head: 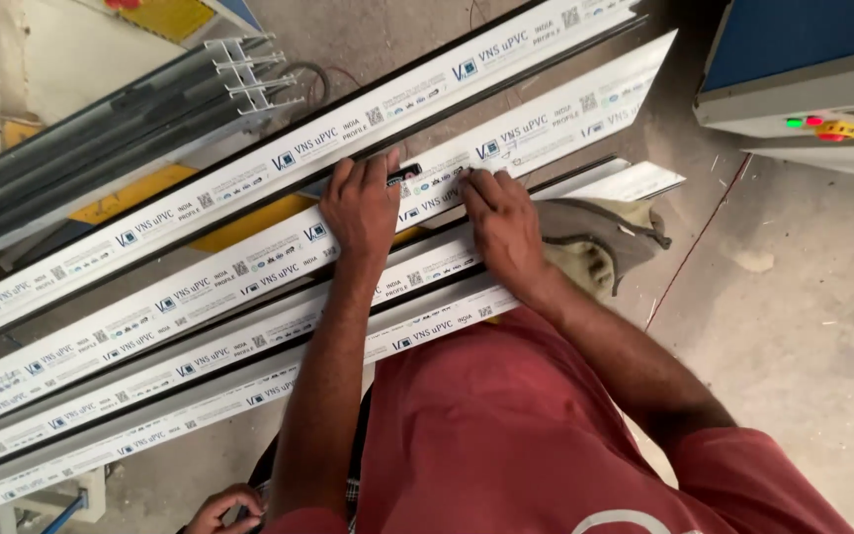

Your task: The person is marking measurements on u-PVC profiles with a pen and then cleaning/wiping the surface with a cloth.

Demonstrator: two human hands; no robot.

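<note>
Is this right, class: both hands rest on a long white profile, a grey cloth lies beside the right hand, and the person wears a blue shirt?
Not quite. The shirt is red, not blue, as the head view shows. The rest holds: the left hand and right hand both rest on a long white profile, and a grey cloth lies beside the right hand.

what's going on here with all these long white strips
A person in a red shirt leans over several long white plastic profiles laid side by side. Both hands press on the second profile from the top: the left hand lies flat beside a small dark object, and the right hand has its fingertips on the strip's edge. A grey cloth lies just right of the right hand. Another person's hand shows at the bottom edge.
</note>
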